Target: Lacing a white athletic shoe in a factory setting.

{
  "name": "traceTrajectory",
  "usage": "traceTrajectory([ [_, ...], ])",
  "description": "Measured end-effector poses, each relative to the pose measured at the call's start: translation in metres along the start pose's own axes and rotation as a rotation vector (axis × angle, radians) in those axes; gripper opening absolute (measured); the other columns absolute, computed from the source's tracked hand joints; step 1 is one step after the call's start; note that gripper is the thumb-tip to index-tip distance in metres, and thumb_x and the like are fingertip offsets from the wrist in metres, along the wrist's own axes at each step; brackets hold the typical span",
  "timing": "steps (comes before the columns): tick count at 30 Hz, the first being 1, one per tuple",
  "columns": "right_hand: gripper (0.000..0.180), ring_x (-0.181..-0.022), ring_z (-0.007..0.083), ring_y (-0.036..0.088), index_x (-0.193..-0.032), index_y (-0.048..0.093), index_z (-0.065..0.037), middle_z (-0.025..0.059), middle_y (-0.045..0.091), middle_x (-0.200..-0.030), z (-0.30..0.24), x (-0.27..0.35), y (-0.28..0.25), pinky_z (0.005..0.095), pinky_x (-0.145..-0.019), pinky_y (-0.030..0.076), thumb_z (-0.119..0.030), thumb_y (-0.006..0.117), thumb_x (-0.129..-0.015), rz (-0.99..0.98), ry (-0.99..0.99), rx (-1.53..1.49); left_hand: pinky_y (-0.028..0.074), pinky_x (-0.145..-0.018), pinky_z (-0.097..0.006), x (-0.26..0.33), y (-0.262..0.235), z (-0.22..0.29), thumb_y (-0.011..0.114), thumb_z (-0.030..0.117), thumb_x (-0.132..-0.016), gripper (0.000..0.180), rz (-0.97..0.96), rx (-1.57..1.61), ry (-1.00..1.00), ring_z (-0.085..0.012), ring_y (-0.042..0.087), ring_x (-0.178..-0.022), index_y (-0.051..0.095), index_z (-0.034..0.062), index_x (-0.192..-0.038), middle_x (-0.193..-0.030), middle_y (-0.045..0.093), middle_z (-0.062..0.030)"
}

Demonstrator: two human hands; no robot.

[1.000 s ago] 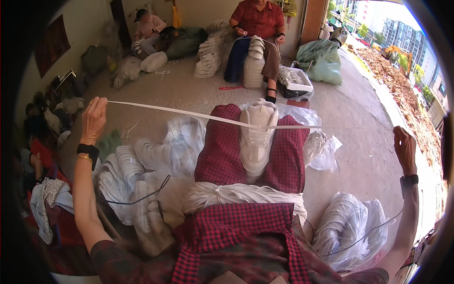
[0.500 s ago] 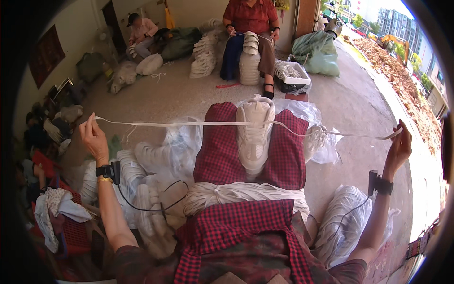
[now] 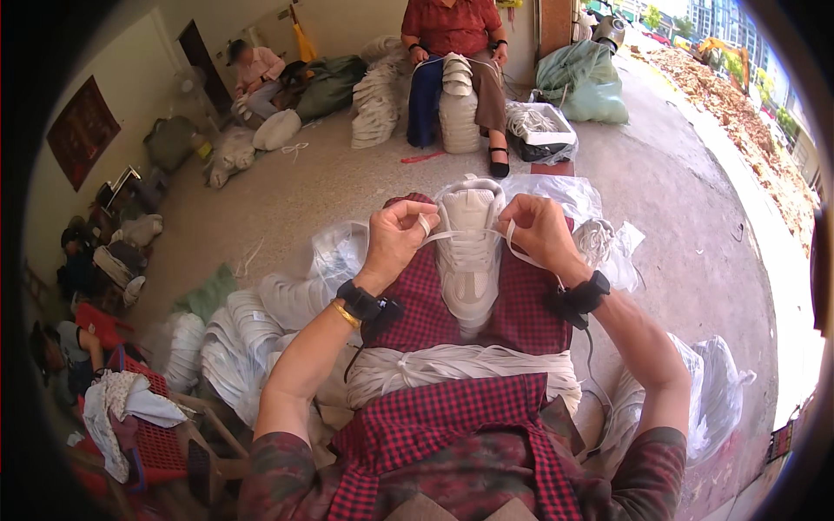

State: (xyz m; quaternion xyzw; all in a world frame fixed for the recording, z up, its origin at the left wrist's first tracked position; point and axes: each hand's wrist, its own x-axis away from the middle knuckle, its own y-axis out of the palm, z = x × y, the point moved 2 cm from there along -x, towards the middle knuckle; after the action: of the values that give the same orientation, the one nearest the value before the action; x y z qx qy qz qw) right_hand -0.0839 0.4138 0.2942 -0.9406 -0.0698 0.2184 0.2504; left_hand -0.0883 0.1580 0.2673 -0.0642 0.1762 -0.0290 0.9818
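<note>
A white sneaker (image 3: 470, 291) stands between my knees on the red-and-black checked apron (image 3: 530, 304), its toe pointing toward me. A flat white shoelace (image 3: 460, 234) runs through its upper eyelets. Left of the shoe's collar, my left hand (image 3: 398, 239) pinches one end section of the lace, which loops round the fingers. My right hand (image 3: 543, 233) grips the other section at the right side, with the lace trailing below it. Across my lap lies a thick bundle of white laces (image 3: 460, 372). Black devices are strapped to both wrists.
Stacks of white shoe parts in plastic (image 3: 239, 334) lie at my left, beside a red plastic chair (image 3: 148, 408) with cloths. Plastic-wrapped goods (image 3: 717, 391) sit at my right. Ahead, a person in red (image 3: 456, 43) works behind a shoe stack; another sits farther left.
Both my hands have come inward from wide at the sides to close beside the shoe. The lace, stretched out across the view before, is now gathered short at the eyelets.
</note>
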Motion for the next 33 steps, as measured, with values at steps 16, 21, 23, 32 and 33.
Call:
traceTrajectory([
  [16,0.007,-0.062,0.0256,0.066,-0.083,0.068,-0.002,0.0121,0.066,-0.067,0.002,0.012,0.010,0.0373,-0.059,0.050,-0.008,0.068,-0.079,0.076,-0.029,0.096,0.056,-0.071,-0.025,0.036,0.007,-0.006,0.067,0.011,-0.094,0.014,-0.007,0.036,-0.067,-0.0076,0.065,-0.080,0.065,-0.0018,-0.099,-0.089,0.069,-0.0048],
  [21,0.007,-0.065,0.0276,0.068,-0.083,0.067,-0.003,0.0124,0.066,-0.068,0.002,0.007,0.015,0.0392,-0.061,0.050,-0.008,0.068,-0.078,0.123,0.019,0.103,0.056,-0.068,-0.024,0.036,0.008,-0.005,0.067,0.010,-0.094,0.013,0.026,0.037,-0.063,-0.0075,0.064,-0.078,0.066,-0.0008,-0.101,-0.089,0.069,-0.0042],
  [23,0.008,-0.067,0.0295,0.068,-0.084,0.066,-0.003,0.0129,0.066,-0.068,0.002,0.005,0.015,0.0404,-0.061,0.051,-0.008,0.069,-0.078,0.097,0.006,0.107,0.053,-0.063,-0.022,0.035,0.008,-0.002,0.068,0.011,-0.093,0.014,0.028,0.039,-0.085,-0.0067,0.064,-0.076,0.066,0.0005,-0.102,-0.087,0.069,-0.0033],
  [32,0.025,-0.074,0.0339,0.068,-0.102,0.064,-0.007,0.0132,0.069,-0.082,-0.018,-0.012,0.002,0.0453,-0.068,0.051,0.003,0.059,-0.079,-0.161,-0.317,0.452,0.050,-0.055,-0.021,0.034,0.011,0.001,0.068,0.009,-0.092,0.012,0.042,-0.055,-0.079,-0.0048,0.062,-0.072,0.067,-0.0008,-0.100,-0.086,0.071,-0.0051],
  [33,0.025,-0.074,0.0339,0.068,-0.102,0.064,-0.007,0.0132,0.069,-0.082,-0.023,-0.013,-0.002,0.0453,-0.068,0.051,0.003,0.059,-0.079,-0.176,-0.332,0.457,0.051,-0.056,-0.021,0.034,0.010,0.001,0.067,0.008,-0.092,0.011,0.059,-0.109,-0.041,-0.0055,0.063,-0.072,0.067,-0.0010,-0.098,-0.085,0.071,-0.0054],
])
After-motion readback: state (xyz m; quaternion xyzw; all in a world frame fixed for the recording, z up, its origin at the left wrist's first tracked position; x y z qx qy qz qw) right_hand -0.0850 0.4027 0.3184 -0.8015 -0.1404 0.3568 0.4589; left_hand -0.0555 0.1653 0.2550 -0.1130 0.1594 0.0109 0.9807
